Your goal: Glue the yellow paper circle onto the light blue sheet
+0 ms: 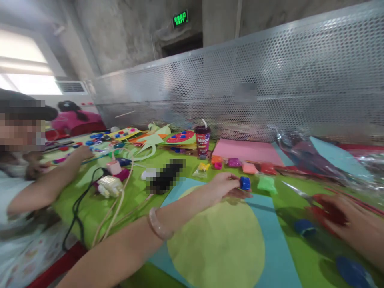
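Note:
My left hand [223, 186] pinches a small blue bottle cap [245, 183] between thumb and fingers, above the top edge of a yellow paper circle [219, 244]. That circle lies on a light blue sheet [279, 240]. At the right, my right hand [349, 218] is closed around the red handles of a pair of scissors [300, 193], whose blades point up and left. Close to my right hand, a blue round piece [305, 227] sits on the table, and another blue object [354, 273] is blurred at the lower right corner.
Small bags of coloured clay, such as a green one [267, 184], line the back near pink paper [247, 151] and a drink cup [203, 142]. Cables and a white plug [110, 186] lie left. A person's arm [51, 184] reaches across the table's left side.

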Action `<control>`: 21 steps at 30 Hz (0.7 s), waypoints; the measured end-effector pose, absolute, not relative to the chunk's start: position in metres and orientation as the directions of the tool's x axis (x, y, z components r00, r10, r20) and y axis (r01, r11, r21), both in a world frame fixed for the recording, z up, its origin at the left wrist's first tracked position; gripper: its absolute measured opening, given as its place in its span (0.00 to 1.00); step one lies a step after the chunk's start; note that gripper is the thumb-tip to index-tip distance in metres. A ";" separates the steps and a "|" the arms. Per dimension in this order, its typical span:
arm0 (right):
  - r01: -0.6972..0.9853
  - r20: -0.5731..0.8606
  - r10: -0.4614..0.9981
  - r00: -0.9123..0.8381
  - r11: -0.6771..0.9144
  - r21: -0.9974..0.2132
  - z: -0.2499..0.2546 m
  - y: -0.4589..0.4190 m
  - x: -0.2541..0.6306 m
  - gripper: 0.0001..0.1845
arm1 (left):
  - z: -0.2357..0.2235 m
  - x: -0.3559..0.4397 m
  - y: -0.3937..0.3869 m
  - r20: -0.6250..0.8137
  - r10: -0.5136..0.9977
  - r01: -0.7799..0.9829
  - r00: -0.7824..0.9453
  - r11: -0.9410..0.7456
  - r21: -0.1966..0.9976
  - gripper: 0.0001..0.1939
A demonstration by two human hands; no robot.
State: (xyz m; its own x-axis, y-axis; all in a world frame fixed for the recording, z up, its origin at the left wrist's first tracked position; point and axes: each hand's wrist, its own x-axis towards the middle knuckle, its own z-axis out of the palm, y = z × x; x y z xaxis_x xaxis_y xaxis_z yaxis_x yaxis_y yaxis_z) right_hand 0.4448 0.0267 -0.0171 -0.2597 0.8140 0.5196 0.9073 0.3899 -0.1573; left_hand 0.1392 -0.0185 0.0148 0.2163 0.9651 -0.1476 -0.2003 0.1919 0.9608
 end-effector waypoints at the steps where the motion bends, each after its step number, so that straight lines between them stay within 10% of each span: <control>1: 0.914 0.432 0.870 -0.237 0.351 -0.204 -0.013 0.021 0.441 0.17 | 0.017 0.141 -0.021 -0.127 0.975 -0.197 0.183 0.163 0.967 0.04; 11: 0.929 0.396 0.870 -0.293 0.358 -0.098 0.000 -0.006 0.423 0.17 | 0.003 0.144 -0.015 0.028 0.997 0.011 0.075 -0.029 1.000 0.05; 21: 0.765 0.634 0.474 -0.611 0.562 0.317 0.005 -0.042 0.409 0.08 | 0.009 0.156 -0.038 0.232 0.963 0.248 0.134 -0.260 0.933 0.05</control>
State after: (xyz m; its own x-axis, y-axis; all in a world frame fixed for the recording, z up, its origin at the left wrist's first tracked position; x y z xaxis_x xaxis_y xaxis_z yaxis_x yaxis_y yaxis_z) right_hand 0.4090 -0.0420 0.0055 -0.6109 0.4744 0.6338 0.7645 0.5615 0.3165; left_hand 0.1562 -0.0380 0.0094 0.1344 0.9633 0.2324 0.2484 -0.2598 0.9332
